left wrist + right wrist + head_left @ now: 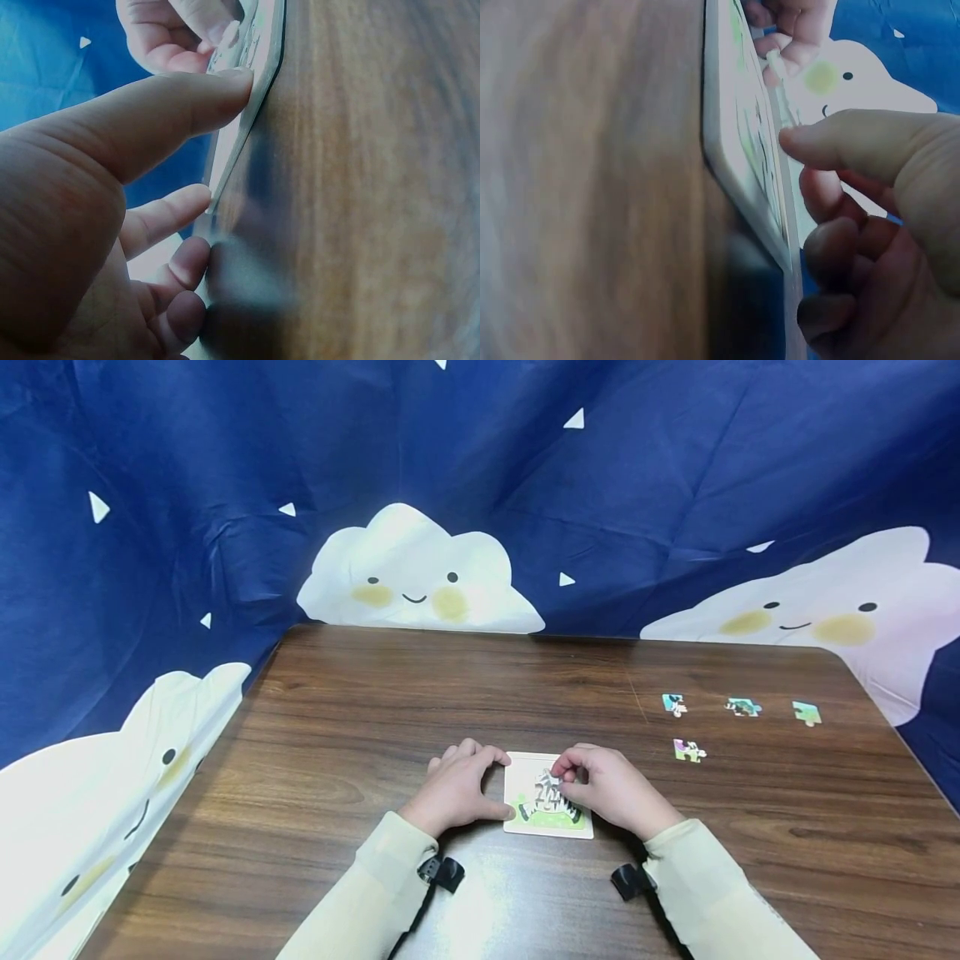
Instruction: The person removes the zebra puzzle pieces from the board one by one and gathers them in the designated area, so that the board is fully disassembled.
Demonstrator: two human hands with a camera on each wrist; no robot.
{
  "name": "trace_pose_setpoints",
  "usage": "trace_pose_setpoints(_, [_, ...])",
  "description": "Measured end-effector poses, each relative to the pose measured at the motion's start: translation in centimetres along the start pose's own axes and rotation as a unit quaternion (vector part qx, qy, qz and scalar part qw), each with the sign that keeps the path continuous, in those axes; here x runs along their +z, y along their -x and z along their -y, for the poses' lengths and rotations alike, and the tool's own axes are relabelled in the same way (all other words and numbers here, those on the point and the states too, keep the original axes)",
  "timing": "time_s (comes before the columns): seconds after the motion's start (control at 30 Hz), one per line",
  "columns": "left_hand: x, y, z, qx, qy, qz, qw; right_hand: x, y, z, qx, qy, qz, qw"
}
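A small puzzle board (551, 823) with a zebra picture and green ground lies flat on the table in front of me. My left hand (457, 785) rests at its left side, thumb on the lower left corner and index finger near the upper left corner. Over the board's upper right part, my right hand (611, 789) pinches a small puzzle piece (228, 39) between thumb and index finger, tilted up from the board. The piece's picture is mostly hidden by the fingers. In the right wrist view the board (720, 142) appears edge-on, close beside the right thumb.
To the right on the brown wooden table (360, 710) lie several loose pieces: a blue-and-white one (674, 705), a green-and-blue one (743, 707), a light green one (807, 713) and a purple-and-yellow one (688, 751). A blue cloth (600, 485) with clouds hangs behind the table.
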State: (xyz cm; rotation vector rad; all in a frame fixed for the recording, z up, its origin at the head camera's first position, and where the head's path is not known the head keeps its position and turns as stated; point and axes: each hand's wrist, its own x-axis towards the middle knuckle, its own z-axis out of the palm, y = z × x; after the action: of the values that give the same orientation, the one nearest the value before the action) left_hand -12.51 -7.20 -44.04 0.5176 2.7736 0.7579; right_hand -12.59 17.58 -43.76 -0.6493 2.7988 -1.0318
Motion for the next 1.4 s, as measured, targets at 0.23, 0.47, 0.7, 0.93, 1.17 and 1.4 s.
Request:
trace_pose_setpoints(0.23, [-0.1, 0.1, 0.0, 0.0, 0.002, 0.001, 1.0, -0.9, 0.0, -0.8, -0.003, -0.002, -0.011, 0.9999])
trace_pose_setpoints(0.47, [-0.1, 0.2, -0.2, 0.002, 0.002, 0.005, 1.0, -2.3, 0.9, -2.0, 0.003, 0.0, -0.026, 0.9997])
trace_pose_setpoints(0.7, [-0.2, 0.2, -0.2, -0.004, 0.003, 0.005, 1.0, -4.2, 2.1, -4.4, -0.022, 0.006, -0.046, 0.9987])
trace_pose_setpoints(0.93, [-0.1, 0.1, -0.1, -0.006, 0.005, 0.005, 1.0, -6.0, 3.6, -6.5, -0.021, 0.025, -0.059, 0.9978])
trace_pose_setpoints(1.17, [0.0, 0.1, -0.2, -0.002, 0.007, 0.002, 1.0, -7.8, 5.2, -8.4, -0.001, 0.046, -0.076, 0.996])
trace_pose_setpoints(1.4, [0.0, 0.1, 0.0, -0.003, 0.005, 0.0, 1.0, -9.6, 6.5, -10.7, 0.008, 0.071, -0.085, 0.9938])
